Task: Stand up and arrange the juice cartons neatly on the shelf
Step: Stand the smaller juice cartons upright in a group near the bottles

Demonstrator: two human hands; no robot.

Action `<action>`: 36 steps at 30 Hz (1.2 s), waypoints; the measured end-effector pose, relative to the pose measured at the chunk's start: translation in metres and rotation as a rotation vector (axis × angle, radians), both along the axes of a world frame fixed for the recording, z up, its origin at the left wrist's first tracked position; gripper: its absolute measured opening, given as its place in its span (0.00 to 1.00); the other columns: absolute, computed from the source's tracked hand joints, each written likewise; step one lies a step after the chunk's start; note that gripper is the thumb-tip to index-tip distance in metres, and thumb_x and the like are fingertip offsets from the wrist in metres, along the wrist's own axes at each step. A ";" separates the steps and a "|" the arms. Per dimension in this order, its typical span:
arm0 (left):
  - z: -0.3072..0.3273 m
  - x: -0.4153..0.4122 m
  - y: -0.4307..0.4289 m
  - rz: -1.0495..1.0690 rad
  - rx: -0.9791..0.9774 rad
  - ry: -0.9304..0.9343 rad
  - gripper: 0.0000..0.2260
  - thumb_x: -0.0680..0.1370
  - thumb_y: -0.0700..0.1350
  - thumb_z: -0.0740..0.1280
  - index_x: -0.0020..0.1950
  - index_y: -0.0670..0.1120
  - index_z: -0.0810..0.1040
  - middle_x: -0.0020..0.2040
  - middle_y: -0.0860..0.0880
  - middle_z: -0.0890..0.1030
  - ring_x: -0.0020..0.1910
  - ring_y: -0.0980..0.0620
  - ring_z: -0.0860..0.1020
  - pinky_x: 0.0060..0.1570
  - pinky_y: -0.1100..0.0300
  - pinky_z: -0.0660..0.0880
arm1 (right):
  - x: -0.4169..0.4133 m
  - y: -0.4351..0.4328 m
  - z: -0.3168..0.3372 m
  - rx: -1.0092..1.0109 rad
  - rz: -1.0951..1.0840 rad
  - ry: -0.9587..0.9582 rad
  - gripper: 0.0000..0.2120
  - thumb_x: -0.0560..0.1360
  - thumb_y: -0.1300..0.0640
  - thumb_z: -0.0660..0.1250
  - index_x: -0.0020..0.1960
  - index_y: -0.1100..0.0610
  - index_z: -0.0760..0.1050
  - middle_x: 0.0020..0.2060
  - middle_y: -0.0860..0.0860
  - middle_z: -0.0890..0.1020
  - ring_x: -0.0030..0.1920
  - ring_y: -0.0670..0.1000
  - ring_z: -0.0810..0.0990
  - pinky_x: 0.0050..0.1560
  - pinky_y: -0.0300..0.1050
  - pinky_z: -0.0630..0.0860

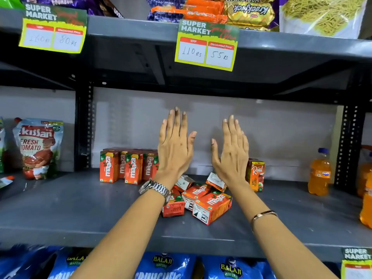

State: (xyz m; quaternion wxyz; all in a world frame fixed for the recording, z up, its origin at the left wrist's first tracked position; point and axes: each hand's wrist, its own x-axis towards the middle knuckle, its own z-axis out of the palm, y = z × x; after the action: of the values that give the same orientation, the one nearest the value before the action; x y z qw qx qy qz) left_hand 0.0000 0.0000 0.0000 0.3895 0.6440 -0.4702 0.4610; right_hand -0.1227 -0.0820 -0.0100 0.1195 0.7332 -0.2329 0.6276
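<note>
Several orange Maaza juice cartons (120,167) stand upright in a tight group at the back of the grey shelf (70,208). In front of them several more Maaza cartons (211,204) lie tumbled in a heap. One Real apple carton (256,175) stands upright to the right of the heap. My left hand (175,143), with a metal watch on the wrist, is raised above the heap with its fingers spread, holding nothing. My right hand (231,150), with a thin bangle on the wrist, is raised beside it, also spread and holding nothing. Both hands hide part of the cartons behind them.
A Kissan tomato pouch (38,148) stands on the left section, beyond a black upright post (83,127). Orange Fanta bottles (320,172) stand at the right. The upper shelf with price tags (206,45) hangs low overhead. Blue Balaji wafer bags (165,266) fill the shelf below.
</note>
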 end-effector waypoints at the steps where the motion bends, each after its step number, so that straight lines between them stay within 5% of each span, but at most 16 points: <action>1: -0.005 -0.003 0.002 -0.037 0.015 0.037 0.28 0.81 0.58 0.38 0.76 0.43 0.49 0.77 0.43 0.52 0.76 0.49 0.47 0.74 0.58 0.37 | -0.003 0.000 -0.002 0.032 0.037 0.035 0.28 0.77 0.47 0.53 0.74 0.57 0.56 0.75 0.55 0.60 0.74 0.52 0.58 0.72 0.46 0.54; 8: -0.072 -0.045 0.047 -0.058 0.068 -0.024 0.27 0.82 0.57 0.47 0.77 0.45 0.55 0.77 0.46 0.55 0.77 0.51 0.49 0.75 0.57 0.45 | -0.036 -0.020 -0.022 0.323 0.189 0.375 0.26 0.72 0.42 0.61 0.67 0.53 0.67 0.66 0.53 0.73 0.65 0.55 0.71 0.62 0.52 0.69; 17: -0.155 -0.066 0.074 -0.063 0.060 -0.123 0.21 0.81 0.55 0.52 0.69 0.48 0.71 0.71 0.48 0.70 0.71 0.50 0.66 0.67 0.52 0.63 | -0.039 -0.023 -0.030 0.458 0.232 0.619 0.21 0.67 0.48 0.71 0.59 0.51 0.75 0.57 0.50 0.81 0.54 0.51 0.79 0.53 0.49 0.77; 24: -0.168 -0.060 0.066 -0.023 -0.014 -0.253 0.18 0.80 0.56 0.57 0.52 0.50 0.84 0.58 0.52 0.81 0.57 0.54 0.75 0.48 0.60 0.67 | -0.036 -0.030 -0.018 0.489 0.290 0.607 0.21 0.66 0.55 0.71 0.59 0.55 0.77 0.54 0.54 0.83 0.53 0.53 0.80 0.52 0.44 0.75; 29: -0.168 -0.058 0.064 -0.017 -0.081 -0.304 0.17 0.79 0.55 0.59 0.46 0.50 0.85 0.53 0.55 0.83 0.49 0.56 0.77 0.43 0.62 0.66 | -0.045 -0.046 0.002 0.553 0.282 0.583 0.21 0.66 0.56 0.71 0.59 0.57 0.77 0.54 0.56 0.83 0.51 0.53 0.80 0.51 0.42 0.75; 36: -0.167 -0.059 0.062 -0.025 -0.112 -0.313 0.16 0.78 0.54 0.59 0.45 0.50 0.85 0.51 0.56 0.84 0.48 0.59 0.75 0.43 0.63 0.65 | -0.072 -0.078 0.017 0.654 -0.098 0.365 0.24 0.65 0.45 0.72 0.53 0.61 0.78 0.51 0.61 0.82 0.53 0.62 0.79 0.50 0.50 0.76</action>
State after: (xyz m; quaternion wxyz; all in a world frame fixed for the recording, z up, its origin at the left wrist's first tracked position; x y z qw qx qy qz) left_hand -0.0592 0.0623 -0.1668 0.3526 0.5358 -0.5066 0.5762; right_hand -0.1952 -0.1602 0.0070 -0.0514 0.8205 -0.4307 0.3724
